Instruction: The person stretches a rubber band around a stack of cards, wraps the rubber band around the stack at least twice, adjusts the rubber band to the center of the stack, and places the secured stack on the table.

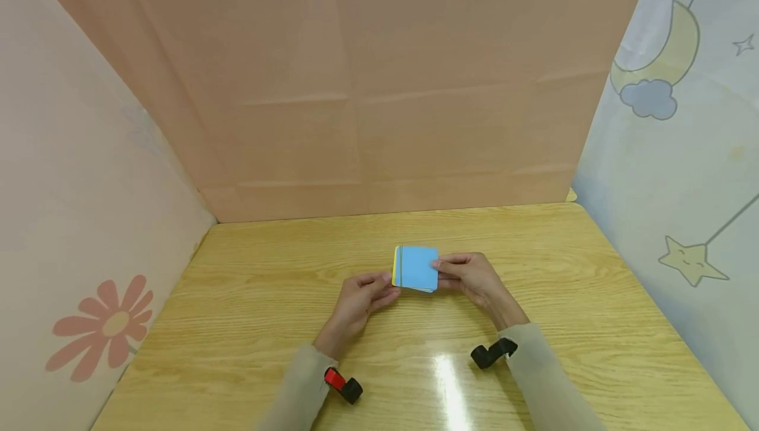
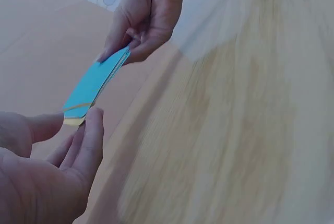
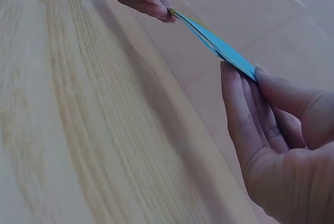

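A small stack of cards (image 1: 420,267) is held up between the two hands above the table; its top face is plain light blue. Along the left edge shows a strip of yellow (image 2: 73,121), and a thin rubber band (image 1: 400,266) runs round the stack close to that edge. My right hand (image 1: 477,279) pinches the right edge, thumb on top and fingers underneath. The left hand (image 1: 358,302) has its thumb and fingertips at the left edge by the band, holding it lightly. Edges of several layers (image 3: 211,41) show in the right wrist view.
The wood-grain table (image 1: 267,325) lies under both hands, with a bright reflection in front. A tan sheet (image 1: 356,88) stands at the back. Printed cloth walls rise at the left (image 1: 77,174) and right (image 1: 700,174).
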The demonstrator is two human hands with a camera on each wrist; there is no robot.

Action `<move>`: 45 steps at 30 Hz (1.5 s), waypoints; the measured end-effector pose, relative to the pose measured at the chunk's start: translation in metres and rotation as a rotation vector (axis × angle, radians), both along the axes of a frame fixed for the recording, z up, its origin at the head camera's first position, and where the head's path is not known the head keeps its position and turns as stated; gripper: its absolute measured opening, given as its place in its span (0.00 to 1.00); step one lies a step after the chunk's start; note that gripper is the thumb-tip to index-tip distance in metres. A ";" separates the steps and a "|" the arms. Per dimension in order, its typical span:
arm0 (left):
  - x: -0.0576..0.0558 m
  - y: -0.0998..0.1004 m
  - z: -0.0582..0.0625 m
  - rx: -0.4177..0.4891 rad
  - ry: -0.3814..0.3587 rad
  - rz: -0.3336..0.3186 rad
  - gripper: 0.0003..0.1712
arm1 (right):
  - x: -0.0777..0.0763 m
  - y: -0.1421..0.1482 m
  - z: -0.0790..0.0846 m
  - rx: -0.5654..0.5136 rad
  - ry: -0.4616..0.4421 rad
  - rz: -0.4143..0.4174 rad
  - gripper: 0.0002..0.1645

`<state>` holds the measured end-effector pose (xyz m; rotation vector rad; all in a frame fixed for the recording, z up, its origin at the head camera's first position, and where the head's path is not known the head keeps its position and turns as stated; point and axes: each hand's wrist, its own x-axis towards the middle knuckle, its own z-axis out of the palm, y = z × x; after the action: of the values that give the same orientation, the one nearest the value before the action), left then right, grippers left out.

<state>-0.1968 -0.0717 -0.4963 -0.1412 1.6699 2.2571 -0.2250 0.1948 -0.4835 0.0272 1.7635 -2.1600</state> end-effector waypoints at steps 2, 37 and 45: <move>0.003 0.005 -0.001 0.023 -0.007 0.004 0.21 | -0.001 0.000 0.000 0.000 -0.003 -0.012 0.14; 0.015 0.056 -0.010 0.125 -0.019 0.297 0.19 | -0.003 -0.001 0.002 -0.027 0.016 -0.060 0.04; 0.016 0.060 -0.010 0.133 -0.035 0.316 0.19 | -0.003 -0.003 0.001 -0.010 0.007 -0.077 0.02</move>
<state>-0.1810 -0.0119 -0.5065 -0.4378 1.5650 2.5694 -0.2278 0.1917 -0.4823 0.0864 1.7829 -2.2253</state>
